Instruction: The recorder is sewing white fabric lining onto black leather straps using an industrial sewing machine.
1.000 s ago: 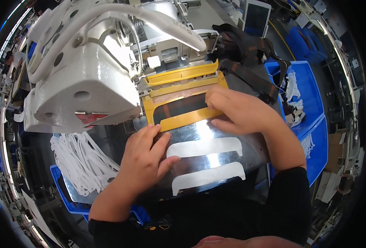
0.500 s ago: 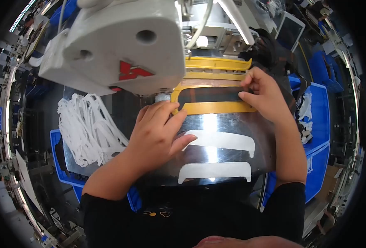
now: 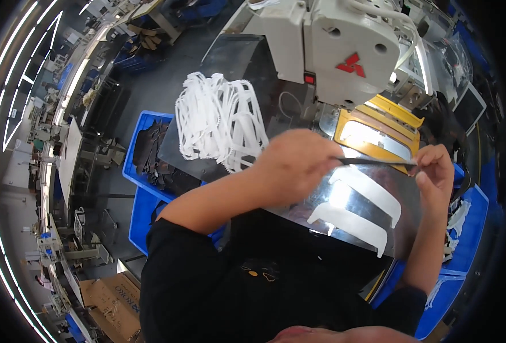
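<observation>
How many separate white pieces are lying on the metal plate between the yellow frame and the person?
2: one piece nearer the frame, the other piece nearer the shirt; none seems hidden.

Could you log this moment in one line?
left hand: holds dark strip; right hand: holds same strip; nearby: yellow frame, two white curved pieces

A black short-sleeved fabric top (image 3: 321, 291) bears a small yellow oval print (image 3: 253, 274) beside a thin outlined shape (image 3: 270, 276); left hand (image 3: 304, 163) and right hand (image 3: 435, 166) are bare
</observation>
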### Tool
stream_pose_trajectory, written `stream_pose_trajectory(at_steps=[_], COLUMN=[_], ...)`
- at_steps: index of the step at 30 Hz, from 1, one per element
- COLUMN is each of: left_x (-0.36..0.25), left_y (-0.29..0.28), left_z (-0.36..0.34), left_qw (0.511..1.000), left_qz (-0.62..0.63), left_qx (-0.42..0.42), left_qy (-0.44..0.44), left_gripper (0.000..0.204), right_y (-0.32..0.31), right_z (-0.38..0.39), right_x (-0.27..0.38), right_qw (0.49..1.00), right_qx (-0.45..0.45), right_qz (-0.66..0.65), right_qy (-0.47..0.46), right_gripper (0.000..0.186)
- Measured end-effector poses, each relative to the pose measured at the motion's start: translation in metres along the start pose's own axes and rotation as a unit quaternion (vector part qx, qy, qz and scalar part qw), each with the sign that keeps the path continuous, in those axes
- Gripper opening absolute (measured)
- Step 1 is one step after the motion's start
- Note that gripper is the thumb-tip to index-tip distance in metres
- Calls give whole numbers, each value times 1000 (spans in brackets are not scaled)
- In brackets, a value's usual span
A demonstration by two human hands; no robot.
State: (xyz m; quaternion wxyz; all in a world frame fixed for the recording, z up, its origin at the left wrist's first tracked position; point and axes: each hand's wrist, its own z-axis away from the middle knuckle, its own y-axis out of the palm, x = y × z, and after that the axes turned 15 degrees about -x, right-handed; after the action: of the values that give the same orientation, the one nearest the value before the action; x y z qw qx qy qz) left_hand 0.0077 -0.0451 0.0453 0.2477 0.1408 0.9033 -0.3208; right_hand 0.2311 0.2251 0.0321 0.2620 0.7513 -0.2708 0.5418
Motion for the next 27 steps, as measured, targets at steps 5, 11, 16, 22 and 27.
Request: stream_pose_trajectory(at_steps=[5,11,16,22,27], left_x=[42,134,86,47,60], left_y=[-114,-265,-190,-105,-112], left_z=[41,152,127,107,110], left_qw=[927,795,846,933,913], left_qz=[-117,-450,-326,-347,-406], left_qx=[-255,-329,-159,-53,-50], left_qy=[-250,-238,-390,-76,1], left_gripper=[20,34,34,21,15], right_y=[-24,-12,-8,-1,-1], right_z=[-15,-15,-10,-11,-13], right_x=[-25,-26,-33,-34,-36], right_qw=[995,994,992,984,984], right_qx=[15,41,28,30,61], right_qz=[93,77,95,131,125], right_qy=[36,63,83,118,115], right_gripper=[16,11,12,12,12])
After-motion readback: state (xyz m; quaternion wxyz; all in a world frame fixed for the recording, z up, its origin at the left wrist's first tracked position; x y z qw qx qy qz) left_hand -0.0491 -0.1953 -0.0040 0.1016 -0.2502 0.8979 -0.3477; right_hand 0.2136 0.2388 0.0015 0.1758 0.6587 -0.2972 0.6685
